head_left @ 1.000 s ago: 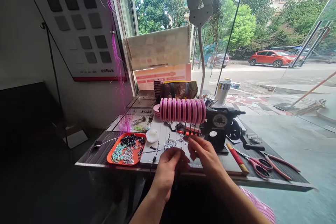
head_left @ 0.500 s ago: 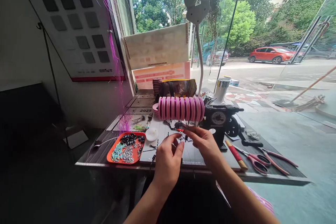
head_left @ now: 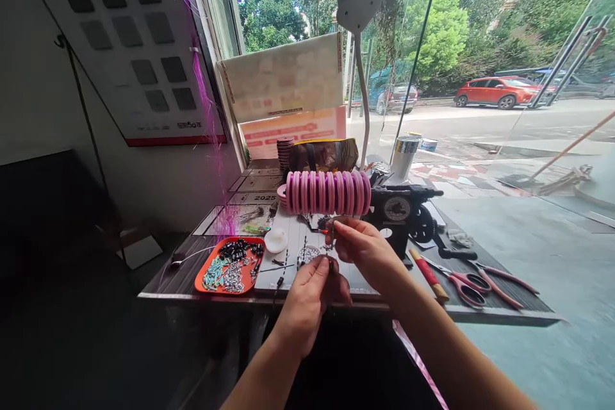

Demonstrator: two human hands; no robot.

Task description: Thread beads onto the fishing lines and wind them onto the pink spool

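Head view: your left hand (head_left: pixel 312 291), loosely parted half a second ago, now pinches what looks like a small dark piece (head_left: pixel 330 263), below the pink spools (head_left: pixel 329 193). Your right hand (head_left: pixel 362 245) pinches just above, contents unclear; both probably work together. An orange tray (head_left: pixel 202 277) sits leftward on the table (head_left: pixel 166 283); a red car (head_left: pixel 497 91) stands outdoors.

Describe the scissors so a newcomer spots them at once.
On the dark wood-grain table, find the black crank machine. Just right of it and nearer the camera, the scissors lie between a red-and-tan stick and pliers. Both tools have pinkish handles, but only the scissors' form closed finger loops.
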